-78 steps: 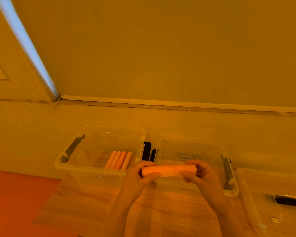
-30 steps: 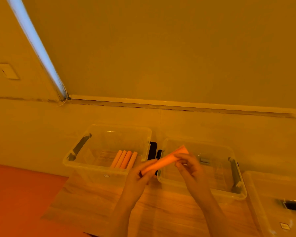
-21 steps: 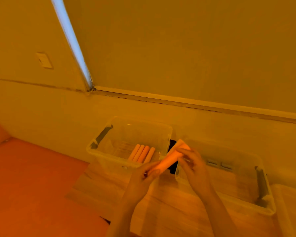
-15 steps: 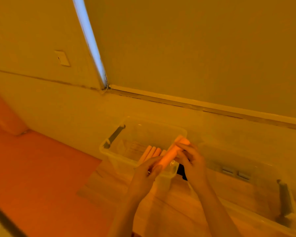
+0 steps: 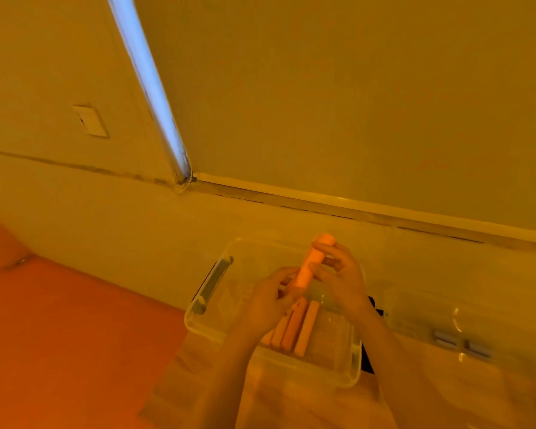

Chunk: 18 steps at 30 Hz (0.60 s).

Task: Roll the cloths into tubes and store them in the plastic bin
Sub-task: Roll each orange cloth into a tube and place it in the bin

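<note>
Rolled cloth [image 5: 310,265] held over the bin [image 5: 205,328], tilted lengthwise to match the tubes [image 5: 294,328] already laid inside. Left hand [image 5: 268,300] grips its near end; right hand [image 5: 342,275] pinches the far part, apparently to stop unrolling.

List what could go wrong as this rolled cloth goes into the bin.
The rolled cloth is held only by fingertips of the left hand and right hand; a loose grip may let it unroll. Dropped carelessly, it could land across the stored rolls in the plastic bin.
</note>
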Each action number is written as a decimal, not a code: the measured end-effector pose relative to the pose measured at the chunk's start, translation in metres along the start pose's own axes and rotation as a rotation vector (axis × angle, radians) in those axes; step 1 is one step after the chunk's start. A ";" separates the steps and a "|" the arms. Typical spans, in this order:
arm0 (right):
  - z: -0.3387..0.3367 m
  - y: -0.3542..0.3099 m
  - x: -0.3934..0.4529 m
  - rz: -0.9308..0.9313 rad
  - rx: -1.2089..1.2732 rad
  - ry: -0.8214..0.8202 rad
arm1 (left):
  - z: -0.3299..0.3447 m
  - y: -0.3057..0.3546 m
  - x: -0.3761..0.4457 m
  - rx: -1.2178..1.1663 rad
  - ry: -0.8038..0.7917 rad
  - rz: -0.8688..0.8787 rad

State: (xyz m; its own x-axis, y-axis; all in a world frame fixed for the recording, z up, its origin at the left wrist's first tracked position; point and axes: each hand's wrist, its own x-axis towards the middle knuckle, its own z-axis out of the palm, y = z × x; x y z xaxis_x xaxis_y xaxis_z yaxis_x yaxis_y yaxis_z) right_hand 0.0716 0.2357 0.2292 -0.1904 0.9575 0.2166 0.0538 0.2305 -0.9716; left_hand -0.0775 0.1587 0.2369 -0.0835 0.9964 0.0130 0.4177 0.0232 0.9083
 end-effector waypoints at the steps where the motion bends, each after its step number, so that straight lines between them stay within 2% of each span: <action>1: 0.004 0.006 0.007 0.004 -0.012 0.008 | -0.005 -0.006 0.011 0.015 -0.026 -0.021; 7: 0.035 0.049 0.025 0.169 -0.048 -0.015 | -0.030 -0.051 0.064 0.223 -0.197 -0.089; 13: 0.066 0.103 0.026 0.365 -0.124 0.115 | -0.023 -0.100 0.083 0.219 -0.307 -0.281; 18: 0.078 0.142 0.025 0.482 -0.137 0.135 | -0.001 -0.137 0.084 0.195 -0.338 -0.447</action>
State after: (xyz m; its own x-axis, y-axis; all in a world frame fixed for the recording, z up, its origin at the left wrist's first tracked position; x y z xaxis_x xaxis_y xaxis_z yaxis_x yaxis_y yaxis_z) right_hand -0.0019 0.2789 0.0897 0.0157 0.9724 -0.2327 0.2341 -0.2299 -0.9446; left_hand -0.1431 0.2395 0.1140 -0.0104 0.8564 -0.5161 0.5696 0.4293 0.7009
